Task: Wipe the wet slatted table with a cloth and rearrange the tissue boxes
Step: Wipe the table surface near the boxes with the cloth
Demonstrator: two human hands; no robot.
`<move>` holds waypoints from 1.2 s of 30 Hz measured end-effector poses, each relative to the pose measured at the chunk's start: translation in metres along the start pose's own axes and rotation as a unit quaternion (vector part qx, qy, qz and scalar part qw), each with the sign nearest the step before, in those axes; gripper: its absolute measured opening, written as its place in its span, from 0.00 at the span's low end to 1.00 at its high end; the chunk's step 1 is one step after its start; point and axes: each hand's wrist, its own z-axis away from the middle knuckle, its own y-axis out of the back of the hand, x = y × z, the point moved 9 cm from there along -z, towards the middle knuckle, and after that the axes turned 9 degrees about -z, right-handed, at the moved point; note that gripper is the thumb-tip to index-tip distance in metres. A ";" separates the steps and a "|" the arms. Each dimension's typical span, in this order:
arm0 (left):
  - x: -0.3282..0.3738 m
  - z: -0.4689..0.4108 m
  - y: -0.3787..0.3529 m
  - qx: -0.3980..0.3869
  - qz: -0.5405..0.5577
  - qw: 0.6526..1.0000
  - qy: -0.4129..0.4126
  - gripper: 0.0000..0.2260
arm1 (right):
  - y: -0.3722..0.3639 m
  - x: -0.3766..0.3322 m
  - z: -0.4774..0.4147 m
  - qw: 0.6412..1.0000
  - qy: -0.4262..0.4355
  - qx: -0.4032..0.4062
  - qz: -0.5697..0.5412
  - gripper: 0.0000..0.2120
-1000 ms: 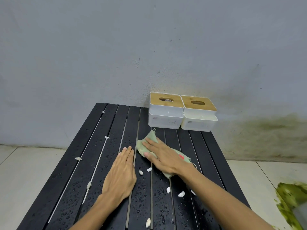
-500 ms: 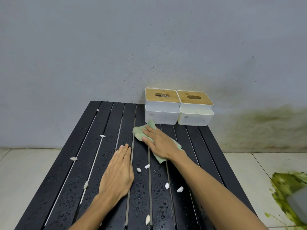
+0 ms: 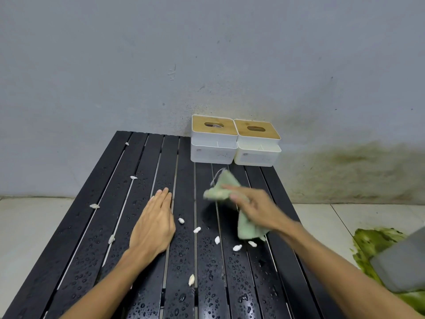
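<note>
A black slatted table [image 3: 142, 171] covered in water drops fills the middle of the view. My right hand [image 3: 255, 207] presses a pale green cloth [image 3: 245, 227] onto the slats on the right side; both are blurred with motion. My left hand [image 3: 154, 224] lies flat, palm down, on the slats left of centre, holding nothing. Two white tissue boxes with wooden lids stand side by side at the table's far right end against the wall: the left box [image 3: 213, 139] and the right box [image 3: 257, 142].
Several small white scraps [image 3: 197, 230] lie scattered over the slats, more near both hands and along the left edge. A grey wall [image 3: 207, 54] backs the table. Green mess [image 3: 377, 242] stains the tiled floor at right, by a grey object [image 3: 400, 261].
My right hand has swept the cloth rightwards and towards me, from the middle slats to the right ones. My left hand stays flat in place. The boxes have not moved.
</note>
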 end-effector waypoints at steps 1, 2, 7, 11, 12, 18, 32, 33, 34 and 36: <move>0.000 0.000 0.001 0.001 0.000 1.000 0.000 0.27 | 0.024 0.003 -0.003 0.999 -0.013 0.037 -0.006 0.17; 0.000 0.000 0.001 0.001 -0.001 1.000 -0.001 0.27 | 0.045 0.006 -0.005 0.998 -0.024 0.061 -0.002 0.16; 0.000 0.000 0.000 0.003 0.001 1.000 -0.005 0.25 | 0.059 0.062 -0.001 0.988 -0.102 0.004 0.112 0.19; 0.000 0.001 0.001 0.005 -0.003 1.000 -0.003 0.27 | 0.033 0.075 0.029 0.975 -0.083 -0.007 0.208 0.21; 0.000 0.001 0.001 0.005 -0.002 1.000 -0.003 0.27 | 0.030 0.072 0.038 0.977 -0.076 0.001 0.198 0.21; -0.001 0.001 0.003 0.004 0.002 1.000 -0.004 0.24 | -0.013 0.047 0.097 0.983 -0.089 0.011 0.158 0.26; 0.000 0.002 0.001 -0.015 0.004 1.000 -0.001 0.24 | 0.019 0.053 0.115 0.956 -0.203 0.116 0.178 0.29; 0.000 0.001 0.001 -0.013 0.004 1.000 -0.001 0.24 | 0.012 0.056 0.111 0.949 -0.207 0.108 0.211 0.31; 0.000 0.000 0.001 -0.013 0.006 1.000 0.000 0.25 | 0.009 0.057 0.105 0.945 -0.209 0.111 0.227 0.31; 0.001 -0.003 0.002 -0.013 0.013 1.000 -0.004 0.25 | 0.010 0.054 0.092 0.942 -0.208 0.118 0.235 0.31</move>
